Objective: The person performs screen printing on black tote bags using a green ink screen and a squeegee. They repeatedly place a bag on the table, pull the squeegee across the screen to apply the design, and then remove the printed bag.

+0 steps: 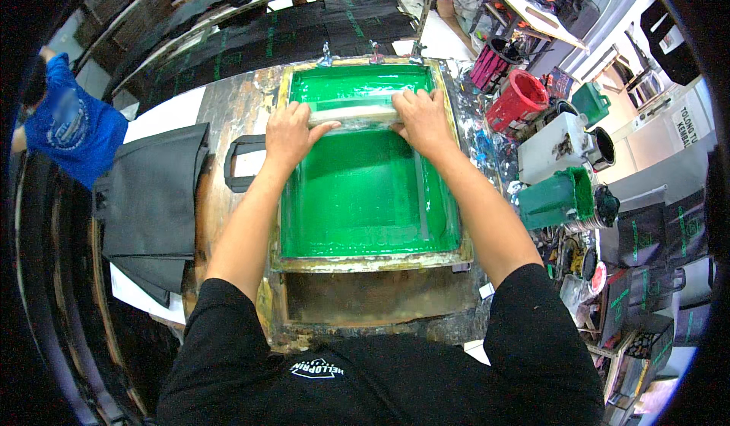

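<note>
Both my hands grip a pale squeegee (353, 114) that lies crosswise over a screen printing frame (372, 262). My left hand (291, 133) is closed round its left end, thumb along the near side. Round the right end my right hand (420, 120) is closed too. Green ink (357, 198) coats the mesh, with a thicker glossy band beyond the squeegee near the far rim. Metal clamps (375, 53) sit at the frame's far edge. From under the frame's left side sticks out a black bag handle (245, 164).
A stack of black fabric bags (152, 205) lies on the left. On the right stand a red bucket (518, 101), a green ink container (559, 198) and several other pots. A person in a blue shirt (76, 126) is at far left. Printed black bags (304, 34) lie on racks behind.
</note>
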{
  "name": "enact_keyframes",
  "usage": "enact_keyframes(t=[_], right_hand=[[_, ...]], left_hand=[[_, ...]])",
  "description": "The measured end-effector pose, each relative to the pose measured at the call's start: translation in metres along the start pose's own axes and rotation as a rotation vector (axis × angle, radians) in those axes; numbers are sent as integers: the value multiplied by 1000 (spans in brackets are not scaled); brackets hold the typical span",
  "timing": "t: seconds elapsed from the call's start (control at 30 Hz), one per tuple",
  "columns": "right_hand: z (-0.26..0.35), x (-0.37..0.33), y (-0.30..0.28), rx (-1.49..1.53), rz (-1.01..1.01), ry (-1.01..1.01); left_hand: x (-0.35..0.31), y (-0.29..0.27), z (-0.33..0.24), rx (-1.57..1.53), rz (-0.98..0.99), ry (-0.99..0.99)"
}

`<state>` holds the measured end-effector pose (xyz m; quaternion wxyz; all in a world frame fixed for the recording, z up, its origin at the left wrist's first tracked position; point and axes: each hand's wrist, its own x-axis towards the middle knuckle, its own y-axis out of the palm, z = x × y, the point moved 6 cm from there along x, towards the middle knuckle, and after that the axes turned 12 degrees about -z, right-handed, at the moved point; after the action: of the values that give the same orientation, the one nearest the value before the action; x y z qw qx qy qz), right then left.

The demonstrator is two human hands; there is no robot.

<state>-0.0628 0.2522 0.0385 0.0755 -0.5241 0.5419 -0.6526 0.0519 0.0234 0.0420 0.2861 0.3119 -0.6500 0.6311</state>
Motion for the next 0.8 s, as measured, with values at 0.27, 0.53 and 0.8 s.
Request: enact_keyframes(t=[0.27, 0.53, 0.8], right_hand=[[39, -64, -64, 40, 0, 3], [76, -128, -125, 79, 70, 39], [91, -149, -149, 66, 117, 51]], left_hand=[[-55, -66, -42, -34, -14, 22], [-112, -132, -86, -46, 32, 11], [-125, -162, -101, -98, 11, -18]])
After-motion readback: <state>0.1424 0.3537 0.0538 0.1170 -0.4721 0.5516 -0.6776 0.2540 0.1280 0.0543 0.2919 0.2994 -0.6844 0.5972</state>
